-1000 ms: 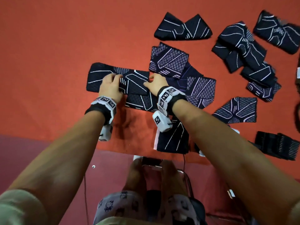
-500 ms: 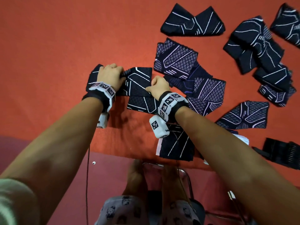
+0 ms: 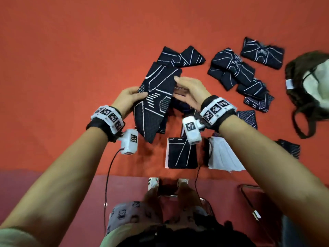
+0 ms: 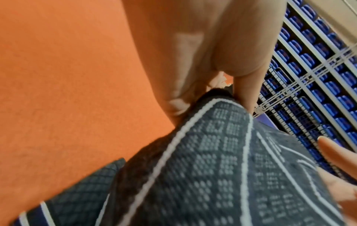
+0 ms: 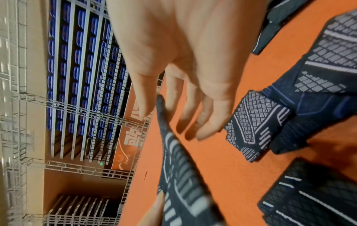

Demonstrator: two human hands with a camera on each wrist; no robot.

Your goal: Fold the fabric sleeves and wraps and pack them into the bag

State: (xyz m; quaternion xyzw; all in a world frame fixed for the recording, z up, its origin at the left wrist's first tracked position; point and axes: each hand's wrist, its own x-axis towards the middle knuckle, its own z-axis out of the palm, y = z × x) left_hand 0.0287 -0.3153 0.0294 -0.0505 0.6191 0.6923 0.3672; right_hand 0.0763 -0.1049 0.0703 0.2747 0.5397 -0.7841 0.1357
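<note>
Above the orange desk (image 3: 71,68), left hand (image 3: 127,98) pinches a dark sleeve (image 3: 154,102); right hand (image 3: 188,93) hovers open-fingered. Folding step; next, double it over, then bag (image 3: 309,82).

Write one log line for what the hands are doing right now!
left hand: pinches sleeve | right hand: open beside sleeve | sleeve: lifted off orange table | bag: far right

sleeve (image 3: 156,100) between hands, bag (image 3: 306,90) far right on table (image 3: 71,68)
</note>
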